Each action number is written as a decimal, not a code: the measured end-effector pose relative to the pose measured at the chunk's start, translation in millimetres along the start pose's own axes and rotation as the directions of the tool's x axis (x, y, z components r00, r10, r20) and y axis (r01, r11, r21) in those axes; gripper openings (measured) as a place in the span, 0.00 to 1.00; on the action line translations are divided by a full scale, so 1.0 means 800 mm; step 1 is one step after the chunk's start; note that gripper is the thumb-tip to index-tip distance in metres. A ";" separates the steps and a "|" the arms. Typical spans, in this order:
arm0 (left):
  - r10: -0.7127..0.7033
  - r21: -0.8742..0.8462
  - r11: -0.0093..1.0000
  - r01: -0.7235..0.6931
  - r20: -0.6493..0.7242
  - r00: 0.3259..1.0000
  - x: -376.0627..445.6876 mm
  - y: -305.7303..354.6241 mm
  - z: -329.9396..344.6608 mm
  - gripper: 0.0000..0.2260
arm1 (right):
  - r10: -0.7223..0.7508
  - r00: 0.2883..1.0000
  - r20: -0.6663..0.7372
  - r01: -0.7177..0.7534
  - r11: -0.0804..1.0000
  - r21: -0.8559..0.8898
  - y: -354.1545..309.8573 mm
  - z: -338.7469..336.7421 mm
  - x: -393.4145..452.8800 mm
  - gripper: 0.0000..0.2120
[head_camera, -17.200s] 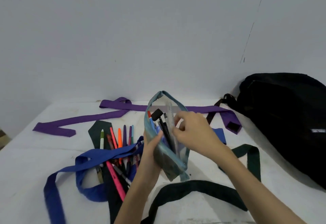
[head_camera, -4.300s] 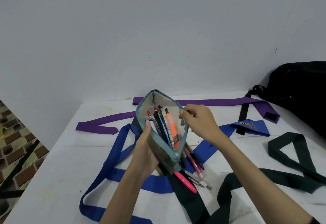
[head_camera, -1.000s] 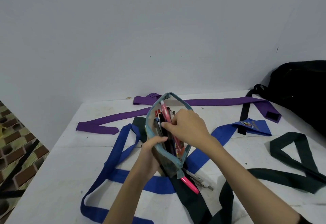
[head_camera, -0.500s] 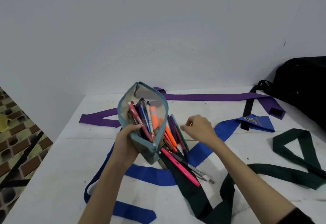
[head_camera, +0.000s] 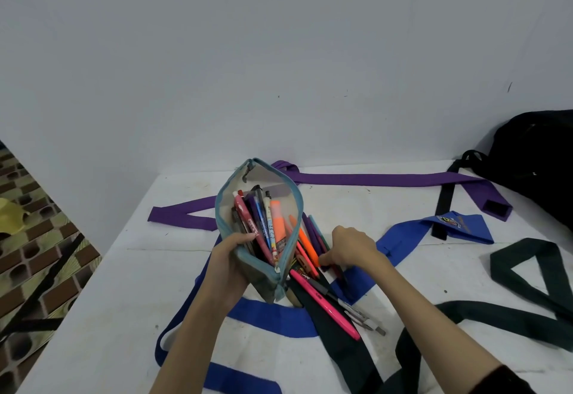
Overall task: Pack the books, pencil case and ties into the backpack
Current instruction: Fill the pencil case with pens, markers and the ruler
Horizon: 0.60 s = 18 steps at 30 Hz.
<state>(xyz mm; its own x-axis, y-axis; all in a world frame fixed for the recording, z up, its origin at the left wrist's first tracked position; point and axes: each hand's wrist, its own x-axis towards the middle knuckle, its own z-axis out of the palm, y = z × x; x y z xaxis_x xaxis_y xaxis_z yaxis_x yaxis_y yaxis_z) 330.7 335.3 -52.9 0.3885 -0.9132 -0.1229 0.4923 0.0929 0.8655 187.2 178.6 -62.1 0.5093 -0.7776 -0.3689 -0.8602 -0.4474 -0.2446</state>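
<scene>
White table (head_camera: 93, 316) left edge bare

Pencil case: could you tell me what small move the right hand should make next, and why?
Probably close the right hand on the loose pens under its fingertips and lift them into the pencil case. The left hand holds the case with its mouth gaping toward the right hand, and several pens, including a pink one, lie on the ties beside it.
</scene>
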 end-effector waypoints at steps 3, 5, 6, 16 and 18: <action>-0.007 -0.002 1.000 0.007 0.013 1.000 0.000 -0.001 0.002 0.28 | 0.017 0.999 0.038 -0.016 1.000 -0.017 0.002 -0.006 -0.001 0.20; -0.008 -0.004 1.000 0.008 0.025 1.000 0.001 -0.003 0.003 0.28 | 0.007 1.000 0.025 -0.006 0.999 -0.041 0.000 -0.006 -0.006 0.20; -0.009 -0.005 1.000 0.009 0.030 0.999 0.001 -0.004 0.004 0.28 | -0.013 1.000 0.002 0.013 0.996 -0.084 -0.002 -0.004 -0.009 0.19; -0.034 -0.002 0.999 0.034 0.079 0.996 0.002 -0.008 0.014 0.28 | -0.053 0.998 -0.042 0.049 0.994 -0.102 0.005 0.008 -0.009 0.16; -0.038 0.011 0.999 0.037 0.076 0.996 0.003 -0.009 0.014 0.29 | -0.053 0.999 -0.014 0.052 0.998 -0.036 0.010 0.006 -0.005 0.13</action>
<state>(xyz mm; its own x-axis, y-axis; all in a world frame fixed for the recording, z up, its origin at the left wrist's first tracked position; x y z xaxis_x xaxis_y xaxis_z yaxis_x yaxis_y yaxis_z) 319.3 328.1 -53.5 0.3087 -0.9438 -0.1183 0.4976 0.0542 0.8657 178.6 180.6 -66.7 0.5534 -0.7589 -0.3431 -0.8329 -0.5031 -0.2307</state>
